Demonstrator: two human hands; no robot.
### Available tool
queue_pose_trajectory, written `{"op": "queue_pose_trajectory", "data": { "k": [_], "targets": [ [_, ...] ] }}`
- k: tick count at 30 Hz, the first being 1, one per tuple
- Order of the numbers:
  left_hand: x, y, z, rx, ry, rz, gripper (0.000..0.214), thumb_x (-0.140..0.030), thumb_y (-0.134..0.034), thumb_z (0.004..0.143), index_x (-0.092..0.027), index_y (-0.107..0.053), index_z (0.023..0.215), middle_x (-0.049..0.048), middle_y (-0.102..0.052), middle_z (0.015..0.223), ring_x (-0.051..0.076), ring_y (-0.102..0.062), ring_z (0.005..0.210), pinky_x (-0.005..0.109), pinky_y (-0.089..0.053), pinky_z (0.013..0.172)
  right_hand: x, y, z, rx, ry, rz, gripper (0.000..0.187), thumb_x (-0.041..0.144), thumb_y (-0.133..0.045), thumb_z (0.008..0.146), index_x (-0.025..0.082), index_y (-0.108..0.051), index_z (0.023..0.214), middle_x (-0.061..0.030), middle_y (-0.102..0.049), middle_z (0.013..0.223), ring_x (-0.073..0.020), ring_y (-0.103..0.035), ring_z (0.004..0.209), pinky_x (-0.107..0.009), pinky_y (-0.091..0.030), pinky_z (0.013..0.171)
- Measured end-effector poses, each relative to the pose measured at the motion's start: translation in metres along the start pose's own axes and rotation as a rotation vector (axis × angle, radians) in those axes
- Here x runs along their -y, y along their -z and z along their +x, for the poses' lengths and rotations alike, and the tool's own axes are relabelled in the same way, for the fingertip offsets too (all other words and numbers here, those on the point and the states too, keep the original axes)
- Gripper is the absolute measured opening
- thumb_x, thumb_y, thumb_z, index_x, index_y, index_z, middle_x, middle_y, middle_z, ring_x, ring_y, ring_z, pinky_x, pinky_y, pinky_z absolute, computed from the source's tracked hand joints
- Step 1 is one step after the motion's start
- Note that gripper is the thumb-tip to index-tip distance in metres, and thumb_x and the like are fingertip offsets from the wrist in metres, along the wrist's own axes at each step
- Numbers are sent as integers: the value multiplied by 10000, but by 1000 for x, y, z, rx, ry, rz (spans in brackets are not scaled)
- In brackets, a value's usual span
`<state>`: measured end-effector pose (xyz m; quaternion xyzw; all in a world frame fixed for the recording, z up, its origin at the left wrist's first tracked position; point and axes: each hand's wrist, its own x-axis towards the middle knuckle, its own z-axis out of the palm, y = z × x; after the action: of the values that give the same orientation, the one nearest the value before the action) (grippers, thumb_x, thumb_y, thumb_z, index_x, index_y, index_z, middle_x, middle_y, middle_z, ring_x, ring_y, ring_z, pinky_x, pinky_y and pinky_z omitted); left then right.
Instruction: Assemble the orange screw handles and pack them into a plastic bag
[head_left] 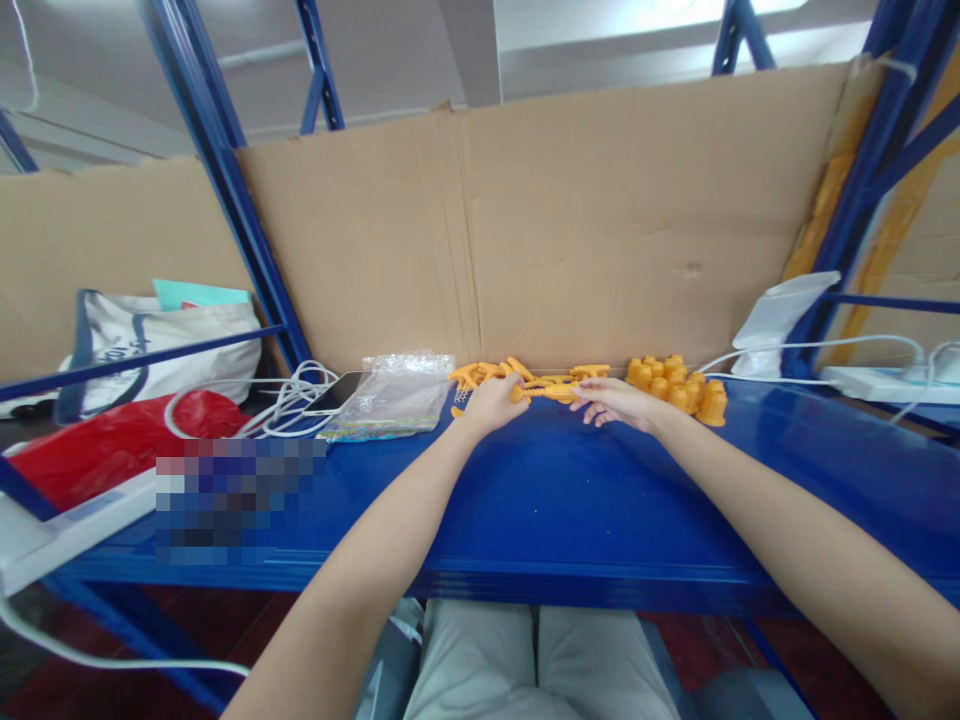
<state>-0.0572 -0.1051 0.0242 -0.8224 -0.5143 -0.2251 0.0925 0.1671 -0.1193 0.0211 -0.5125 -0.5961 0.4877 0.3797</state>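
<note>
My left hand (495, 403) is closed, with its fingertips on an orange plastic part (551, 392) that stretches to the right. The exact shape of this part is hard to make out. Near the part's right end is my right hand (616, 402), its fingers stretched leftward and slightly apart; whether a fingertip touches the part is unclear. Behind both hands lies a loose heap of orange plastic pieces (472, 374), some with T-shaped ends. A metal coil spring (461, 396) shows beside my left hand. Several orange ribbed caps (675, 383) stand grouped beyond my right wrist.
On the blue table (547, 500), left of the heap, are clear plastic bags (409, 395), a phone (337, 392) and white cables (289, 400). Farther left sit a red bag (135, 440) and a white tote (172, 345). A cardboard wall (585, 230) closes the back.
</note>
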Motion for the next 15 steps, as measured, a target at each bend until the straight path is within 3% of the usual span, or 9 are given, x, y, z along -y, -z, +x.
{"op": "queue_pose_trajectory", "data": {
  "k": [8,15],
  "targets": [
    [0,2,-2,16,-8,5,365,-348,-561,822,-189,-581,1151,87,-693,992,260,-646,1010,329,-495,827,-1,2,0,2,19,-2,186,304,-606,872,156,-597,983,-80,-702,882,-77,-590,557,-159,-446,461],
    [0,0,-3,2,-18,3,416,-504,-539,841,-195,-580,1117,86,-694,1017,264,-642,1023,331,-490,833,0,1,-1,2,22,-19,188,294,-591,883,149,-592,1002,-73,-697,850,-74,-585,546,-154,-438,454]
  ]
}}
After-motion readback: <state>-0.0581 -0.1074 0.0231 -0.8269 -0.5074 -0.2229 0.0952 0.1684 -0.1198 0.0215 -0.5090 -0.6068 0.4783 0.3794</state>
